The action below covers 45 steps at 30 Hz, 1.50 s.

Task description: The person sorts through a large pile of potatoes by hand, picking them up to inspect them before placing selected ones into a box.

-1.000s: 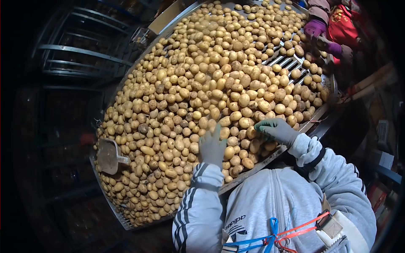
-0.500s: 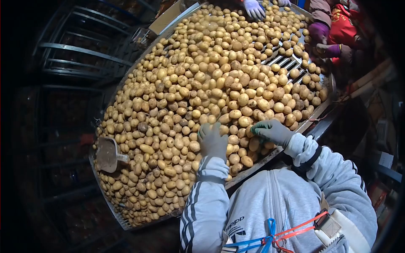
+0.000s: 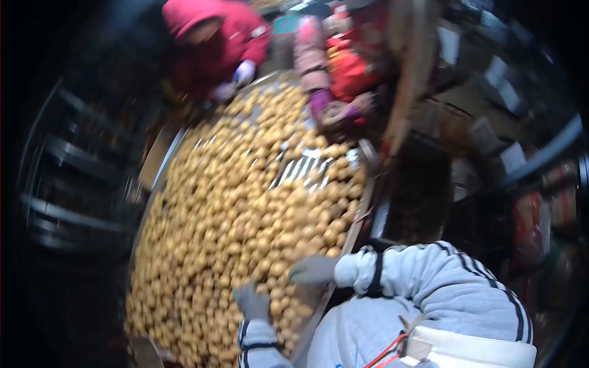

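Note:
A wide heap of yellow potatoes [image 3: 208, 245] covers the slatted metal table in front of me. My left hand [image 3: 253, 302], in a grey glove with green fingertips, reaches down onto the potatoes near the table's front edge. My right hand [image 3: 313, 270], gloved the same way, lies over potatoes just to the right and a little farther off, its fingers pointing left. Motion blur smears the fingers of both hands, and no potato shows clearly in either.
Bare metal slats [image 3: 300, 168] show through at the right. A person in a red hooded jacket [image 3: 211, 52] and a person with purple cuffs [image 3: 320, 101] stand at the far end. A scoop [image 3: 147, 352] lies at the lower left. Along the right runs the table's metal rim [image 3: 354, 227].
The view has swung up and to the right, bringing the far people and the right side into sight. Both hands stay at the near potatoes, now lower in view.

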Each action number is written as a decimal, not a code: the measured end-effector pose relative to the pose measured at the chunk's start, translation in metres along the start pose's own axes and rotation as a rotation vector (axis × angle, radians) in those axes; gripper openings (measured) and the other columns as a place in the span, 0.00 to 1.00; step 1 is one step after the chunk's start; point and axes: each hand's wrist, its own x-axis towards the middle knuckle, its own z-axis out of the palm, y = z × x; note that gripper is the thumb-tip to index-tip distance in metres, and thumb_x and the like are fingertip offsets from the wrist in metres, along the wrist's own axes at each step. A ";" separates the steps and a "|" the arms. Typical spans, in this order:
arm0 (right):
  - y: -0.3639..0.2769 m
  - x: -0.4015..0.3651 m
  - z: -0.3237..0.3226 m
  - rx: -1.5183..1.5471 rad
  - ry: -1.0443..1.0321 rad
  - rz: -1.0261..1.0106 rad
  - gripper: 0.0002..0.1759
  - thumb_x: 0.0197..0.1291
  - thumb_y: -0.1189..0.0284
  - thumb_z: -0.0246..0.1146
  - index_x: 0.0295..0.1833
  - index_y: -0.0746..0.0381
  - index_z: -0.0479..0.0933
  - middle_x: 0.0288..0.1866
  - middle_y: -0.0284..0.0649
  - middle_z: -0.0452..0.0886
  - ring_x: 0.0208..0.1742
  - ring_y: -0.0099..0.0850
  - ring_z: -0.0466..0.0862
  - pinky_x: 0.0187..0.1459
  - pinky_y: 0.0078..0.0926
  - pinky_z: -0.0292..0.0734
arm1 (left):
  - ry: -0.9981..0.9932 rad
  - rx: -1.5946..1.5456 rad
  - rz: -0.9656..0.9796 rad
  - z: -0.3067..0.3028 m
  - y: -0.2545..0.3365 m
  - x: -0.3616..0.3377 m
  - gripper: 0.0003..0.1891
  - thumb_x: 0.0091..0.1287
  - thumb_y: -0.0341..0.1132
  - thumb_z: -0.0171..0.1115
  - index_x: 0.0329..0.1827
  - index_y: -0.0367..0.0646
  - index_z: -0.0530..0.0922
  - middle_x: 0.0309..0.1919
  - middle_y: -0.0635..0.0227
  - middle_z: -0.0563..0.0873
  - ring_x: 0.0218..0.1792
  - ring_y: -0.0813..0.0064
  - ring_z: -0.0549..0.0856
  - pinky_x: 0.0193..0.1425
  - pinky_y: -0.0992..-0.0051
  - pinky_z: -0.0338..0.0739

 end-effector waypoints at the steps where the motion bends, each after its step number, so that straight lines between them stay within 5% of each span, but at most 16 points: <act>1: -0.007 -0.006 -0.004 -0.030 0.003 -0.002 0.22 0.72 0.55 0.64 0.62 0.57 0.86 0.56 0.43 0.91 0.58 0.36 0.89 0.62 0.38 0.81 | -0.079 -0.051 -0.086 -0.029 0.019 0.007 0.21 0.49 0.38 0.73 0.47 0.42 0.82 0.46 0.49 0.87 0.54 0.47 0.83 0.72 0.49 0.71; 3: -0.005 -0.015 -0.008 0.136 0.030 0.076 0.23 0.72 0.56 0.65 0.64 0.58 0.85 0.57 0.43 0.91 0.56 0.36 0.89 0.61 0.37 0.83 | 0.031 -0.133 -0.237 -0.055 0.032 0.010 0.20 0.50 0.32 0.74 0.45 0.39 0.79 0.40 0.54 0.85 0.45 0.57 0.85 0.58 0.59 0.80; 6: -0.016 -0.034 -0.022 0.489 0.084 0.214 0.26 0.73 0.55 0.65 0.69 0.58 0.82 0.62 0.42 0.88 0.57 0.32 0.88 0.59 0.33 0.84 | 0.005 -1.120 -0.525 -0.096 0.081 0.026 0.20 0.53 0.25 0.77 0.44 0.40 0.74 0.36 0.71 0.77 0.32 0.81 0.75 0.35 0.79 0.75; 8: -0.014 -0.040 -0.023 0.758 0.102 0.236 0.27 0.74 0.53 0.65 0.70 0.59 0.81 0.57 0.39 0.87 0.52 0.29 0.86 0.53 0.32 0.85 | -0.085 -1.010 -0.351 -0.102 0.126 0.034 0.18 0.55 0.26 0.77 0.45 0.39 0.77 0.39 0.69 0.80 0.39 0.79 0.80 0.42 0.77 0.79; 10: 0.042 -0.007 0.000 0.742 0.140 -0.133 0.27 0.74 0.50 0.64 0.66 0.59 0.82 0.51 0.37 0.86 0.43 0.27 0.84 0.44 0.30 0.83 | -0.221 -1.064 -0.162 -0.109 0.180 0.035 0.19 0.57 0.26 0.76 0.50 0.37 0.79 0.43 0.67 0.84 0.44 0.77 0.83 0.49 0.76 0.80; 12: 0.020 -0.044 -0.033 0.876 -0.030 -0.108 0.29 0.73 0.43 0.62 0.58 0.59 0.83 0.38 0.30 0.82 0.30 0.21 0.77 0.30 0.22 0.74 | -0.346 -1.154 -0.042 -0.106 0.204 0.037 0.22 0.62 0.28 0.76 0.59 0.34 0.80 0.52 0.62 0.87 0.52 0.73 0.85 0.59 0.73 0.81; 15: 0.002 -0.097 -0.069 0.891 0.193 0.230 0.27 0.73 0.44 0.65 0.55 0.59 0.84 0.30 0.29 0.80 0.25 0.16 0.76 0.24 0.16 0.70 | -0.450 -1.212 -0.142 -0.113 0.211 0.039 0.27 0.62 0.27 0.78 0.64 0.32 0.80 0.54 0.61 0.86 0.56 0.72 0.84 0.65 0.72 0.80; 16: 0.030 -0.107 -0.074 1.057 0.119 0.119 0.23 0.74 0.48 0.65 0.52 0.58 0.84 0.29 0.32 0.82 0.22 0.20 0.78 0.23 0.18 0.72 | -0.424 -1.139 -0.113 -0.111 0.206 0.038 0.28 0.63 0.27 0.77 0.66 0.31 0.79 0.58 0.59 0.85 0.59 0.71 0.84 0.66 0.71 0.81; 17: 0.004 -0.143 -0.090 0.844 0.366 0.177 0.21 0.74 0.49 0.65 0.47 0.57 0.84 0.28 0.31 0.82 0.20 0.22 0.78 0.23 0.18 0.72 | -0.408 -1.054 -0.094 -0.101 0.196 0.036 0.30 0.63 0.28 0.77 0.69 0.32 0.78 0.65 0.55 0.81 0.64 0.64 0.83 0.70 0.67 0.79; 21: 0.042 -0.244 -0.109 0.860 0.561 0.285 0.16 0.77 0.60 0.64 0.54 0.59 0.88 0.40 0.38 0.89 0.28 0.24 0.85 0.28 0.20 0.80 | -0.272 -0.487 0.338 -0.075 0.158 0.018 0.38 0.62 0.31 0.75 0.78 0.40 0.73 0.76 0.49 0.72 0.78 0.50 0.70 0.83 0.57 0.66; 27: 0.104 -0.411 -0.095 1.001 0.776 0.636 0.25 0.75 0.58 0.67 0.67 0.64 0.81 0.49 0.44 0.89 0.35 0.33 0.89 0.34 0.25 0.86 | -0.321 -0.307 0.400 -0.075 0.169 0.003 0.43 0.67 0.36 0.70 0.86 0.40 0.61 0.83 0.46 0.62 0.81 0.44 0.64 0.86 0.53 0.60; 33: 0.118 -0.495 -0.032 1.086 0.744 1.062 0.22 0.69 0.61 0.74 0.64 0.57 0.84 0.54 0.43 0.88 0.49 0.43 0.92 0.49 0.39 0.92 | -0.299 -0.238 0.672 -0.065 0.146 -0.031 0.40 0.66 0.42 0.75 0.81 0.43 0.70 0.80 0.45 0.65 0.81 0.38 0.63 0.83 0.45 0.62; 39: 0.189 -0.545 0.026 1.010 1.346 1.145 0.22 0.67 0.54 0.73 0.57 0.60 0.86 0.53 0.44 0.89 0.48 0.46 0.91 0.48 0.41 0.91 | -0.260 -0.140 0.777 -0.032 0.112 -0.050 0.37 0.67 0.52 0.73 0.76 0.44 0.75 0.77 0.49 0.70 0.78 0.35 0.67 0.80 0.40 0.64; 41: 0.242 -0.581 0.026 0.405 0.928 1.425 0.27 0.65 0.47 0.72 0.55 0.59 0.88 0.53 0.46 0.89 0.49 0.45 0.91 0.49 0.42 0.89 | -0.255 -0.196 0.751 -0.045 0.123 -0.047 0.32 0.71 0.49 0.69 0.75 0.44 0.77 0.75 0.50 0.75 0.77 0.38 0.69 0.81 0.41 0.63; 44: 0.240 -0.556 -0.007 0.339 0.645 1.285 0.25 0.68 0.51 0.70 0.57 0.60 0.89 0.54 0.49 0.91 0.44 0.45 0.92 0.46 0.43 0.89 | -0.289 -0.208 0.652 -0.051 0.125 -0.043 0.29 0.71 0.43 0.67 0.75 0.45 0.76 0.75 0.54 0.76 0.77 0.45 0.71 0.83 0.41 0.59; 45: 0.172 -0.501 -0.035 0.743 0.765 1.292 0.20 0.69 0.58 0.69 0.56 0.63 0.89 0.49 0.51 0.91 0.37 0.44 0.92 0.38 0.41 0.90 | -0.272 -0.237 0.638 -0.055 0.127 -0.038 0.30 0.69 0.42 0.67 0.75 0.46 0.76 0.74 0.56 0.76 0.75 0.47 0.73 0.81 0.41 0.61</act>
